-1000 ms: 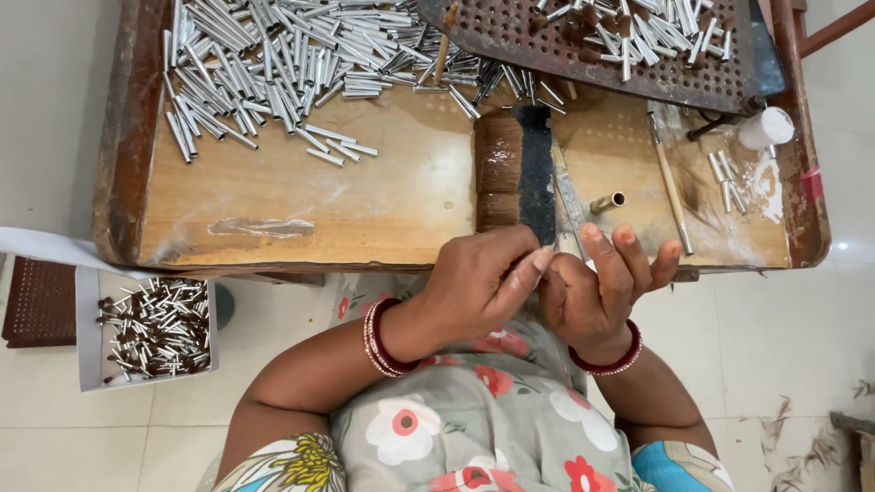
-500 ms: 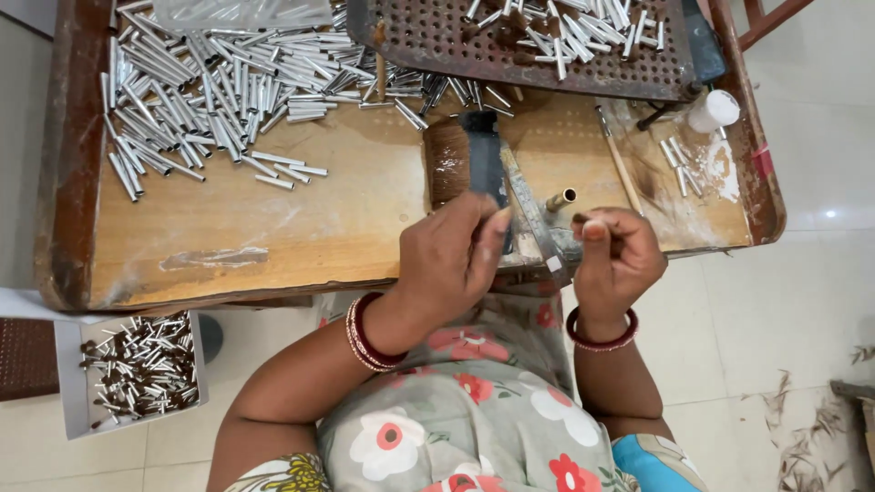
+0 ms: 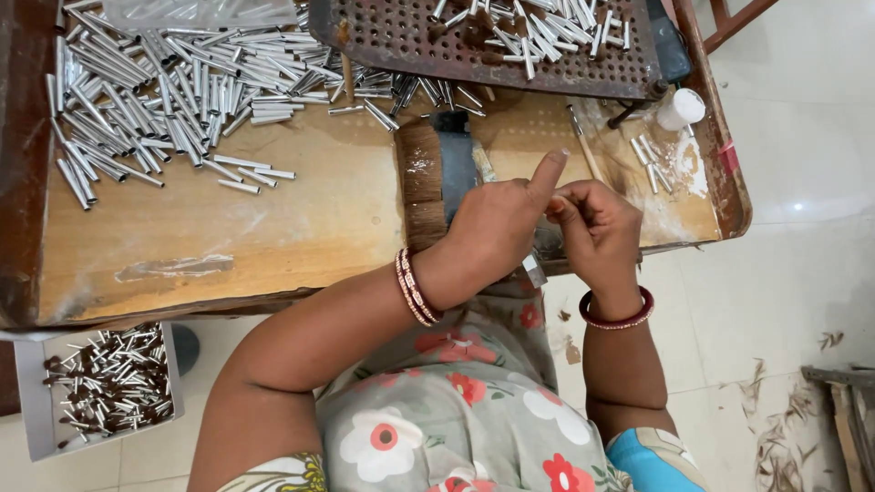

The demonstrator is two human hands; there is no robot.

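My left hand and my right hand meet over the front edge of the wooden worktable. My right fingertips pinch a small pale piece, mostly hidden. My left hand is curled against it with the index finger sticking straight up; what its thumb grips is hidden. A flat metal strip pokes out below my left hand. Just left of the hands lie a brown-bristled brush and a dark block.
A big heap of silver metal tubes covers the table's far left. A perforated metal tray with more tubes sits at the back. A small white bottle and white powder lie right. A box of tubes stands on the floor.
My hands closed together and my left index finger lifted. The brass-tipped tube seen between the hands earlier is now hidden. The view shifted slightly.
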